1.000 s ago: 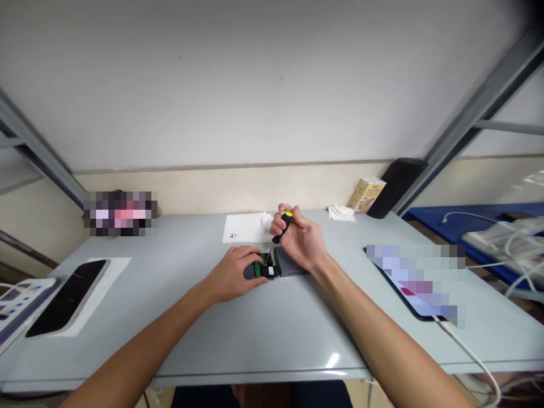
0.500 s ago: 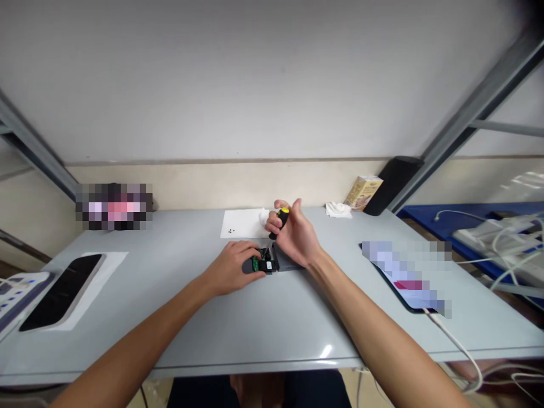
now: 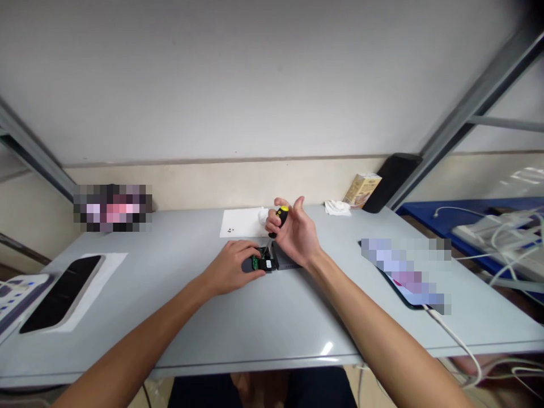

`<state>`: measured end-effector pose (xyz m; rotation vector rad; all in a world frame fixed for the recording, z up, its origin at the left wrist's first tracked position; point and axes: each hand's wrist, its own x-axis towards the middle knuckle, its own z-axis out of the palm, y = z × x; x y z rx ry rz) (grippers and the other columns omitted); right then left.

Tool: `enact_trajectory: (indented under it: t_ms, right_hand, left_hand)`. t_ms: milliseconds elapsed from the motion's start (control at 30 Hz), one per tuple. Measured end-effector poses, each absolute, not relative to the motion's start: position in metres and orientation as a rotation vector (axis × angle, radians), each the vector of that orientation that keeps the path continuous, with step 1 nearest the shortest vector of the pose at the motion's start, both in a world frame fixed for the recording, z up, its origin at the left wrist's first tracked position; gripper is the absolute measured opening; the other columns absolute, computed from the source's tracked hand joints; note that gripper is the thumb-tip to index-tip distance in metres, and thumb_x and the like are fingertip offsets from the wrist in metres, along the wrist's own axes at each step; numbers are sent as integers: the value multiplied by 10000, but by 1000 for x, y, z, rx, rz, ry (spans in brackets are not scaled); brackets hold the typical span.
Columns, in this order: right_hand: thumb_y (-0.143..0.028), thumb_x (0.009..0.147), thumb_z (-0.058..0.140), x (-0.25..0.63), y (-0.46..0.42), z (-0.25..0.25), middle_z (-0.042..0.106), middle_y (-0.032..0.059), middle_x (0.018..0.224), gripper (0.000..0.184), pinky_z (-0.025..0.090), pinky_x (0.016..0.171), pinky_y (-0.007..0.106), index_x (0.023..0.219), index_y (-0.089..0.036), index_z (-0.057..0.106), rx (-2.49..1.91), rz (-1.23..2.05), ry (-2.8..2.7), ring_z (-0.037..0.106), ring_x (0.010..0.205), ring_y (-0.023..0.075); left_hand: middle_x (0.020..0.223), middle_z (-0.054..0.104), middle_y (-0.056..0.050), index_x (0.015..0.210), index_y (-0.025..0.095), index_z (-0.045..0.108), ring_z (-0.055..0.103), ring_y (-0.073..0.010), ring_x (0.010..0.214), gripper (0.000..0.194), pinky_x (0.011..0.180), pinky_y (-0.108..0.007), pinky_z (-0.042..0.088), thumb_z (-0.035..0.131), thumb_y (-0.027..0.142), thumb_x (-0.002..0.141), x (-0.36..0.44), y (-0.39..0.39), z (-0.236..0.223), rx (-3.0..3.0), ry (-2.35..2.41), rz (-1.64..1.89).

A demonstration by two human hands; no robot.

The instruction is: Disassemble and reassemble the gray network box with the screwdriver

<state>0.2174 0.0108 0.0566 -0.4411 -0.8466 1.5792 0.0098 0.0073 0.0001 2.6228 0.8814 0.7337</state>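
Observation:
My left hand [image 3: 236,265] is closed round the left end of a small dark device [image 3: 268,264], whose open casing shows a green circuit board. In my right hand [image 3: 297,233] is a black screwdriver [image 3: 279,220] with a yellow-topped handle, gripped by curled fingers while the thumb stands away from it. Its thin shaft slants down and left to the board; whether the tip touches a screw is too small to tell. A flat dark grey panel [image 3: 293,259] lies beside the device, partly under my right wrist.
Behind the device, white paper [image 3: 242,220] holds several tiny dark pieces [image 3: 230,230]. A phone on a cable [image 3: 450,328] lies to the right, a dark-screened phone [image 3: 63,292] to the left. A carton [image 3: 362,190], crumpled tissue [image 3: 338,208] and black cylinder [image 3: 393,181] stand at the back right.
The view has shifted very slightly. Both hands, the screwdriver and the device stay in almost the same places.

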Motion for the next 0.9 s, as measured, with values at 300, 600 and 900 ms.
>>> enact_trajectory:
  t_ms: [300, 600, 900]
  right_hand:
    - [-384, 878, 744, 225, 15, 56, 581, 17, 871, 224, 452, 778, 332, 986, -238, 613, -492, 1523, -932, 566, 799, 181]
    - [-317, 842, 782, 217, 10, 57, 544, 1, 842, 206, 412, 724, 302, 914, -229, 611, -467, 1525, -889, 502, 735, 150]
    - [-400, 913, 677, 220, 8, 57, 429, -35, 701, 225, 376, 648, 305, 1067, -248, 615, -398, 1645, -812, 385, 605, 148]
  left_hand:
    - [1301, 718, -88, 1066, 233, 716, 679, -292, 1181, 257, 1074, -494, 491, 796, 402, 891, 9, 8, -2, 2626, 919, 726]
    - [1313, 716, -79, 1041, 231, 704, 688, -288, 1166, 249, 1044, -497, 505, 807, 393, 883, 10, 6, 3, 2647, 919, 700]
    - [1292, 726, -68, 1040, 245, 704, 695, -278, 1145, 240, 1038, -484, 517, 790, 414, 893, 10, 6, 2, 2649, 933, 715]
